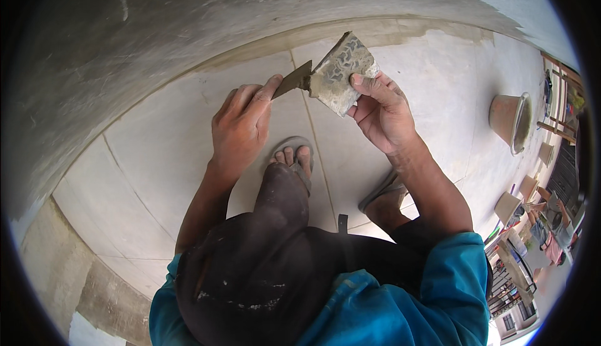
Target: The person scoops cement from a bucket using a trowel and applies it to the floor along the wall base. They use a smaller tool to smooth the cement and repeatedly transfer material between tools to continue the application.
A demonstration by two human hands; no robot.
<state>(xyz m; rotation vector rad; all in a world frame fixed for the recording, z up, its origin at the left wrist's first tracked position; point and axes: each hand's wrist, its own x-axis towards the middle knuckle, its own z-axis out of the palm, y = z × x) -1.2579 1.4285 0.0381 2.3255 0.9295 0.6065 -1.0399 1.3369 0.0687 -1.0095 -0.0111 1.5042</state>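
Teal cloth bunches at the elbows and lap of the person crouching before me: a shirt (388,311) over dark trousers (250,264) marked with pale smears. Beyond the knees, both bare arms reach forward over the floor, and both hands are busy.

The left hand (241,120) is wrapped around the near end of a blade (292,80), fingers curled in tight; I can't make out a handle inside that fist. The right hand (387,105) pinches a slab (341,73) by its lower right corner, thumb pressed flat on the upper face and fingers tucked behind, opened only as far as the slab's thickness.

That slab is held up in the air, tilted, just right of the blade. It's flat and roughly four-sided, grey-tan, with a dark tread-like pattern across the face and whitish crust along the right side. The blade's far end seems to meet its left edge, where a dark, crumbly clump sits.

Below them, the feet wear grey sandals (297,144) on a pale, jointed floor (156,170). Farther off, a grey wall (188,33) curves past, a tan bucket (504,115) stands to the right, and people (554,233) show small at the rim.
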